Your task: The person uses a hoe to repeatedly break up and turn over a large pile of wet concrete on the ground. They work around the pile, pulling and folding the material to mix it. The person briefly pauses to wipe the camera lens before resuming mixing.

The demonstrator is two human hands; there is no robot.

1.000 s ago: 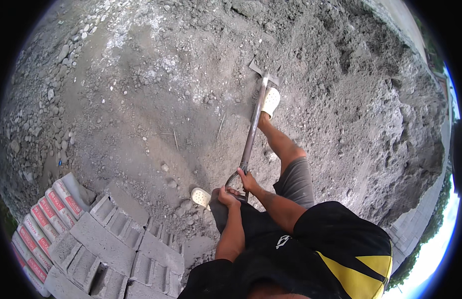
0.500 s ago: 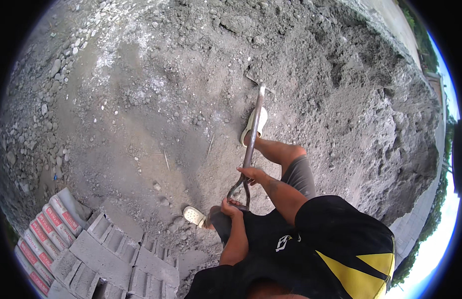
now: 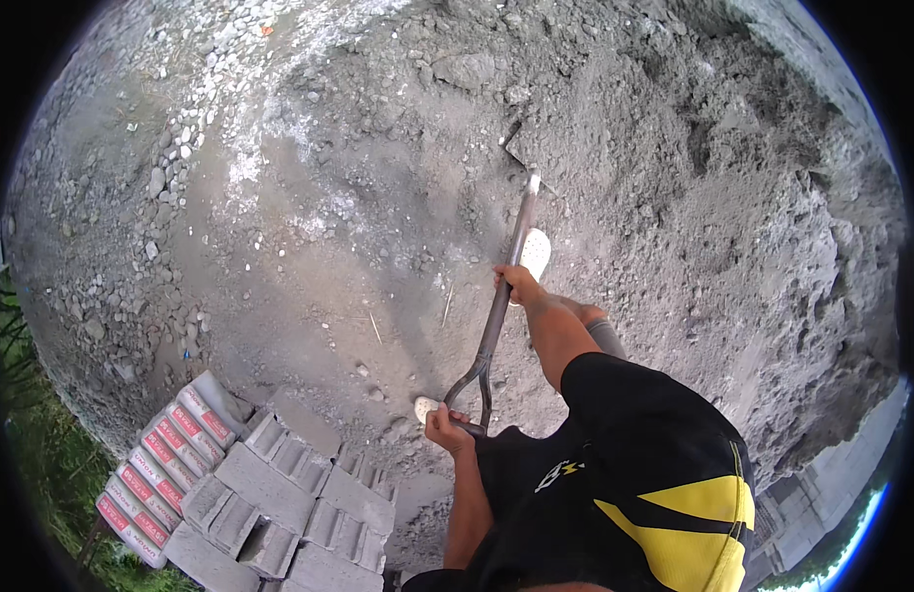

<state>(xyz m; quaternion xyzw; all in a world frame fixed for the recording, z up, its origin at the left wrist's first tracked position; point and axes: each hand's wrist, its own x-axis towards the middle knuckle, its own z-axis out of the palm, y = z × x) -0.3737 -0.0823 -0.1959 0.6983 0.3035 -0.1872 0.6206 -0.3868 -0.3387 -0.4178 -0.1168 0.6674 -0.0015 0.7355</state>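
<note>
A shovel (image 3: 504,308) with a brown shaft and a D-shaped handle slants away from my body. My left hand (image 3: 447,430) is wrapped round the crossbar of that handle, close to my waist. Farther along, my right hand (image 3: 519,284) grips the shaft about midway. At the far end the blade lies in loose grey sand (image 3: 615,168), and most of it is covered. A pale clog (image 3: 537,253) on my right foot shows beside the shaft. My other clog (image 3: 426,408) is near the handle.
At lower left stand stacked grey concrete blocks (image 3: 279,464), with white and red bags (image 3: 166,464) beside them. Loose pebbles (image 3: 185,138) spread across the far left. A steep sand bank (image 3: 812,266) rises on the right. Green plants (image 3: 42,444) grow at the left edge.
My right hand has slid down the shaft toward the blade, away from the handle. The shovel has tilted slightly, and more of the blade's edge shows. The view has shifted.
</note>
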